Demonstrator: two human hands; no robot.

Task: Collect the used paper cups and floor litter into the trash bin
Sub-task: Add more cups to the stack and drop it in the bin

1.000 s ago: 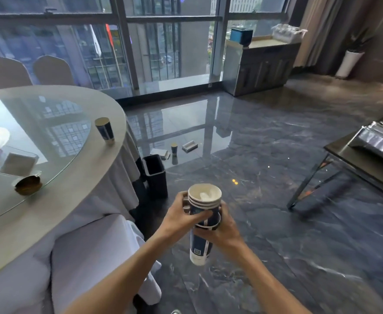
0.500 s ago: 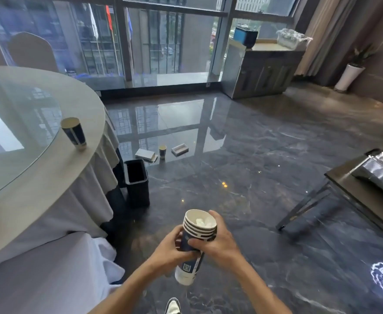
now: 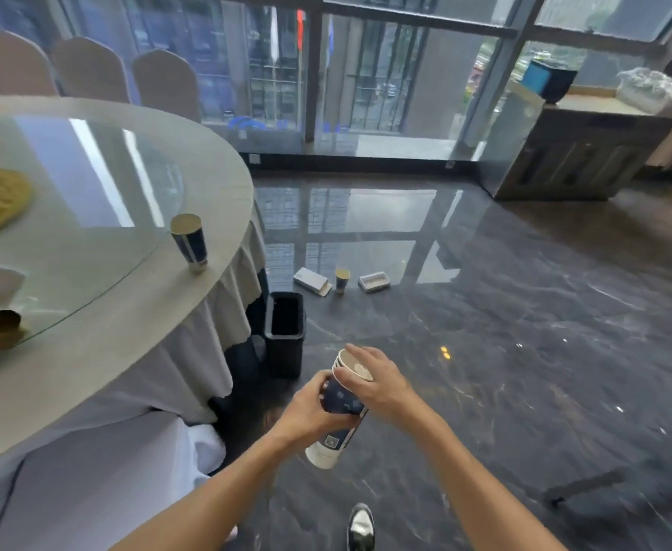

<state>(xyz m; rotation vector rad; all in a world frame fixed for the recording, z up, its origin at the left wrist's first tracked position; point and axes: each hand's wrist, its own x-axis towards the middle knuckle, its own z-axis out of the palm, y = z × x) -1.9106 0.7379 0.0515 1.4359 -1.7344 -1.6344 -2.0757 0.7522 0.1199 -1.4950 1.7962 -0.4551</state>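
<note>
Nested cup stack (image 3: 340, 415), navy with white base, tilted toward 11 o'clock; left hand (image 3: 310, 409) and right hand (image 3: 378, 381) both grip it.

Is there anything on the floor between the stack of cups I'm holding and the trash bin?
Nothing visible. The stack of cups, held in the left hand and right hand, is just short of the open trash bin, with only bare floor between. The loose litter lies beyond the bin.

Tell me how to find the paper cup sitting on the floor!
Start at the round table and find the black bin beside its cloth. Behind the bin, toward the window, a small cup stands upright on the shiny floor. It is between two flat white boxes, and it's the only cup down there.
</note>
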